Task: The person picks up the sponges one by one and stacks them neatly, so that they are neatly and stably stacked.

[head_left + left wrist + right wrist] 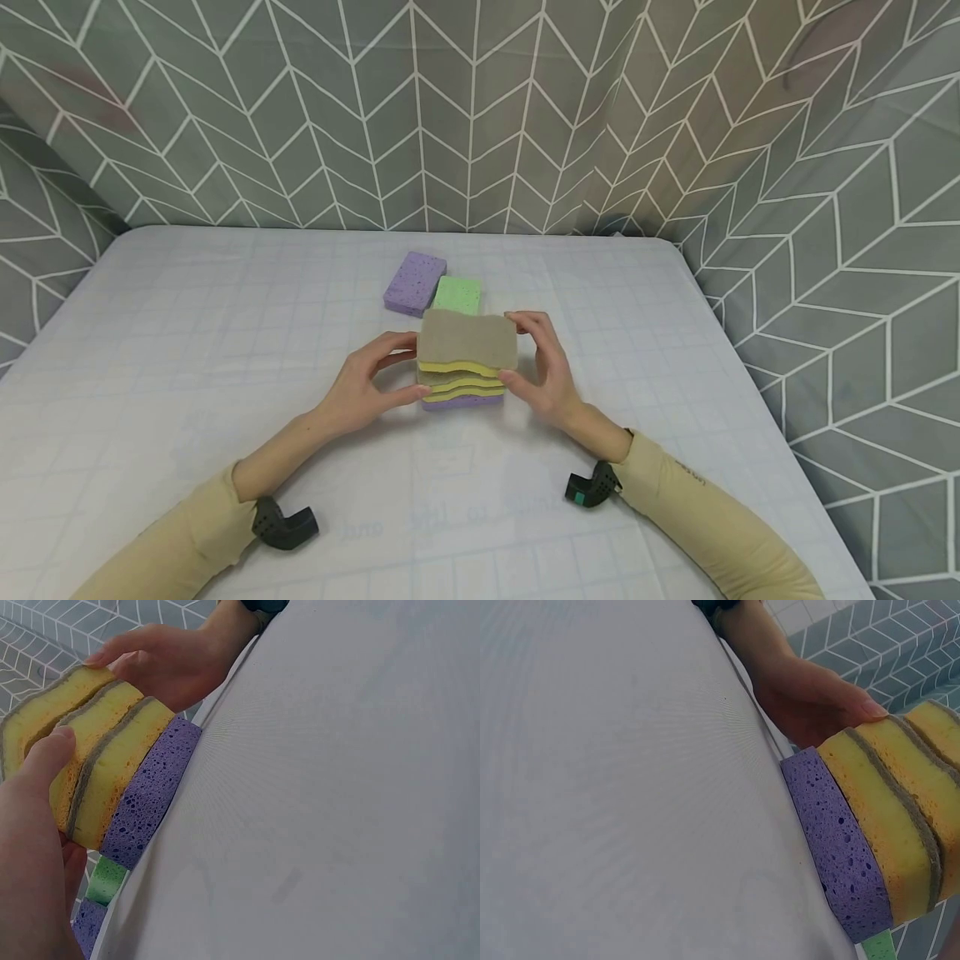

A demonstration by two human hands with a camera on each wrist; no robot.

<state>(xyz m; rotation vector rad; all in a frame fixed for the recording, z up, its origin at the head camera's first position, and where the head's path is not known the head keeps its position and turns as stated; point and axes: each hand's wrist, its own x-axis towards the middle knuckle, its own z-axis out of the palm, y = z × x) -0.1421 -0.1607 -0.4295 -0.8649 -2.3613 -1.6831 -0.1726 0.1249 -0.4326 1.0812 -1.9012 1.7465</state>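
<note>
Three yellow sponges with grey scouring tops [467,336] are stacked on a purple sponge [154,791], which lies on the table. My left hand [363,385] holds the stack's left side, thumb in front at the middle yellow sponge and fingers behind. On the opposite side my right hand [549,371] pinches the top yellow sponge between its thumb at the front corner and fingers at the back. The top sponge sits slightly tilted, with a gap below it in the left wrist view. Most of the right hand is out of the right wrist view.
Just behind the stack lie a green sponge [457,292] and another purple sponge [415,283], side by side. A white cloth with a faint grid covers the table [225,333]. Grey patterned curtains [450,117] hang along its back and right side.
</note>
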